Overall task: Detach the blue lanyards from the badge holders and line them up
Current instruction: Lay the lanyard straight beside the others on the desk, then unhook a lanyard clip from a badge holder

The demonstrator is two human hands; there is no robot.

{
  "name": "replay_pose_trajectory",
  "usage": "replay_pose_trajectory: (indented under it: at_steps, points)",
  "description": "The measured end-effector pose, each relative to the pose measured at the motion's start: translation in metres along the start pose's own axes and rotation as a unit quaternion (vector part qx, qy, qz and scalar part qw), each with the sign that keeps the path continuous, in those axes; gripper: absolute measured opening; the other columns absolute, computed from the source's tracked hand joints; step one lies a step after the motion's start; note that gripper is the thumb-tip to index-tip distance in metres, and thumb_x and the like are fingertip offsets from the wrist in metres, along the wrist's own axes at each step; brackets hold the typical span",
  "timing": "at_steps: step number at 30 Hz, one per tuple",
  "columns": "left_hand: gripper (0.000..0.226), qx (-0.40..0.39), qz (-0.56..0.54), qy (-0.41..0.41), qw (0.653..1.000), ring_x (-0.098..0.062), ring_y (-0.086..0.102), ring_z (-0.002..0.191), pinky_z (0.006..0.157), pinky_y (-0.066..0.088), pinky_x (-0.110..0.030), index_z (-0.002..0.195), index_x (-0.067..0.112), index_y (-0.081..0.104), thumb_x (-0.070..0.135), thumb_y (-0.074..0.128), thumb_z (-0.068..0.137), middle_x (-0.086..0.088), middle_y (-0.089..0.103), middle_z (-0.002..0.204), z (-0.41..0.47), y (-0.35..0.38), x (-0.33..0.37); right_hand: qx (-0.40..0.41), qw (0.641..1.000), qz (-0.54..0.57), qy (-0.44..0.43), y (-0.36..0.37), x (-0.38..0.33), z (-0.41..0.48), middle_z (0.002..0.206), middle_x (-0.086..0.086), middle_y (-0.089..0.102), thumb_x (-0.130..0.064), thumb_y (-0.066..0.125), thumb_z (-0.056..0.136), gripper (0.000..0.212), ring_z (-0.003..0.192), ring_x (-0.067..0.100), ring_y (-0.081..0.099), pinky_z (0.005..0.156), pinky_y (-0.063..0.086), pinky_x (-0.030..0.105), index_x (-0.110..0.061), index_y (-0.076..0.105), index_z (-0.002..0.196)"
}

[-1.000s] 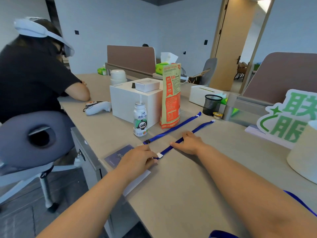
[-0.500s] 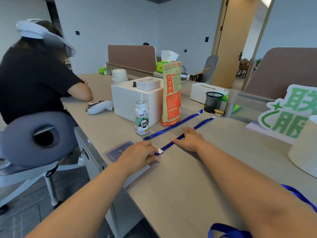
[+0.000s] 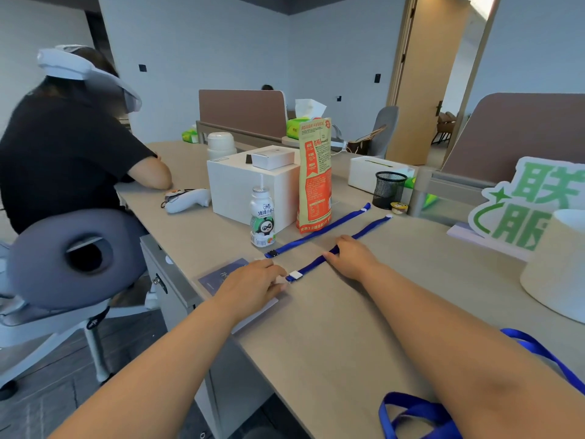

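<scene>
Presses lanyard (image 3: 311,267) to bench (image 3: 332,331) with flat right hand (image 3: 351,253); left hand (image 3: 253,280) at its clip end (image 3: 296,275), pinch unclear.

I read the desk (image 3: 348,327) as smooth, matt, wood-look laminate. The near lanyard (image 3: 370,229) and far lanyard (image 3: 335,222) are flat woven cloth, matt. The clip (image 3: 296,275) on the near one looks like white plastic. The bottle (image 3: 262,217) is glossy plastic with a printed sleeve. The bag (image 3: 315,179) shows a slight sheen; paper or film, I cannot tell. The cup (image 3: 388,189) is black wire mesh. The box (image 3: 250,185) is matt white.
</scene>
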State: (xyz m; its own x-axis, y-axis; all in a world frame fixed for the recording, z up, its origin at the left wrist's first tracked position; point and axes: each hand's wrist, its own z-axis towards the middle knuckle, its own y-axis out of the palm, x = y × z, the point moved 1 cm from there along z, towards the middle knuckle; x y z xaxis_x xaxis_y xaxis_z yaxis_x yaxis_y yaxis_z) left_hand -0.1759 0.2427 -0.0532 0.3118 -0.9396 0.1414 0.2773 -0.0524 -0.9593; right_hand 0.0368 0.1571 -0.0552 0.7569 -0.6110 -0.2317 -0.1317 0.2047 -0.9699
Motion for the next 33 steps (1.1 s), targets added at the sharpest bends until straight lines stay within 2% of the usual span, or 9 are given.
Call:
replay_pose_trajectory:
  at_steps: [6,13,17,20,24,27,29,31,33]
  points:
    - [0.028,0.029,-0.003,0.016,0.999,-0.017,0.052,0.107,0.075,0.042,-0.029,0.121,0.022,0.054,0.028,0.044,0.095,0.003,0.056,0.114,0.006,-0.003,0.017,0.038,0.999,0.037,0.002,-0.022,0.007,-0.031,0.137,0.007,0.048,-0.028,0.052,0.091,0.045,0.125,0.023,0.045,0.102,0.04,0.034,-0.013,0.045,0.133]
    - [0.026,0.013,-0.031,0.112,0.993,-0.015,0.053,0.107,0.081,0.044,-0.028,0.116,0.021,0.058,0.028,0.048,0.093,0.003,0.056,0.116,0.019,0.011,0.092,0.071,0.997,0.019,0.037,-0.055,0.065,-0.111,0.113,0.007,0.064,-0.025,0.052,0.091,0.022,0.104,0.025,0.058,0.085,0.043,0.031,-0.012,0.061,0.106]
    - [0.025,-0.009,-0.059,0.17,0.984,-0.016,0.054,0.106,0.083,0.041,-0.025,0.114,0.018,0.061,0.026,0.051,0.092,0.001,0.056,0.115,0.023,0.016,0.147,0.102,0.992,0.008,0.074,-0.078,0.103,-0.169,0.107,0.006,0.067,-0.02,0.053,0.09,0.019,0.101,0.024,0.06,0.084,0.044,0.032,-0.01,0.065,0.1]
    - [0.024,-0.019,-0.082,0.195,0.977,-0.017,0.055,0.105,0.085,0.045,-0.029,0.111,0.02,0.062,0.026,0.051,0.091,0.001,0.056,0.115,0.021,0.02,0.187,0.125,0.987,0.012,0.103,-0.087,0.129,-0.214,0.103,0.006,0.069,-0.019,0.054,0.088,0.017,0.096,0.024,0.061,0.084,0.047,0.032,-0.011,0.067,0.095]
    - [0.026,-0.054,-0.102,0.209,0.971,-0.019,0.053,0.108,0.087,0.044,-0.032,0.112,0.022,0.061,0.03,0.051,0.09,0.001,0.054,0.116,0.017,0.027,0.222,0.116,0.985,0.014,0.13,-0.092,0.149,-0.261,0.1,0.005,0.069,-0.017,0.056,0.088,0.015,0.093,0.02,0.06,0.082,0.048,0.03,-0.011,0.067,0.096]
    - [0.039,-0.078,-0.092,0.196,0.973,-0.022,0.047,0.117,0.097,0.04,-0.034,0.125,0.022,0.054,0.033,0.05,0.088,0.0,0.049,0.128,0.017,0.035,0.234,0.104,0.984,0.0,0.147,-0.093,0.159,-0.291,0.098,-0.001,0.067,-0.019,0.057,0.088,0.015,0.086,0.012,0.056,0.074,0.042,0.024,-0.013,0.066,0.098]
    - [0.041,-0.085,-0.084,0.2,0.973,-0.022,0.046,0.119,0.098,0.038,-0.033,0.128,0.02,0.052,0.032,0.051,0.089,-0.001,0.048,0.13,0.016,0.035,0.242,0.103,0.981,-0.009,0.164,-0.093,0.165,-0.307,0.096,-0.003,0.065,-0.02,0.056,0.088,0.016,0.088,0.012,0.057,0.077,0.045,0.025,-0.015,0.066,0.099]
    - [0.037,-0.084,-0.086,0.233,0.965,-0.02,0.047,0.117,0.095,0.039,-0.031,0.126,0.02,0.053,0.031,0.051,0.091,-0.002,0.05,0.128,0.014,0.032,0.256,0.111,0.978,-0.006,0.178,-0.094,0.171,-0.32,0.097,0.001,0.068,-0.019,0.057,0.088,0.016,0.09,0.017,0.06,0.081,0.049,0.029,-0.014,0.067,0.098]
    - [0.033,-0.101,-0.095,0.284,0.949,-0.019,0.048,0.116,0.094,0.039,-0.03,0.125,0.019,0.055,0.029,0.051,0.093,0.0,0.052,0.126,0.009,0.028,0.275,0.116,0.975,0.001,0.192,-0.095,0.178,-0.333,0.096,0.005,0.068,-0.019,0.058,0.087,0.014,0.084,0.016,0.058,0.08,0.049,0.028,-0.013,0.067,0.095]
